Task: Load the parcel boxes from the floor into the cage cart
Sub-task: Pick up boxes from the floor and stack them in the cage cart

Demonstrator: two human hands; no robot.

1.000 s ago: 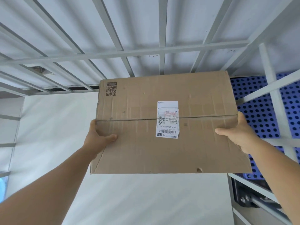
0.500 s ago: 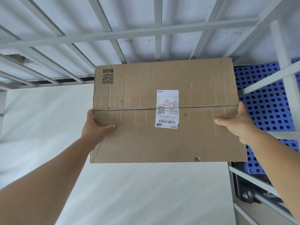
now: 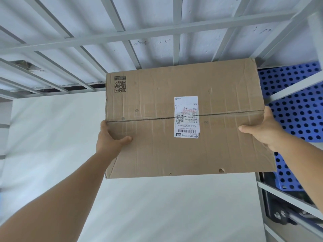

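Box between hands, before cage bars.

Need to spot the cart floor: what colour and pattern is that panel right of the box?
Blue panel with rows of round holes, head view.

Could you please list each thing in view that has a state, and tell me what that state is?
Cardboard box: held up in the air, flaps closed along the middle seam, worn, with a small hole near its lower edge.
Shipping label: stuck across the seam, printed upside down to the viewer.
Left hand: grips the box's left edge, thumb on the face.
Right hand: grips the box's right edge, thumb on the face.
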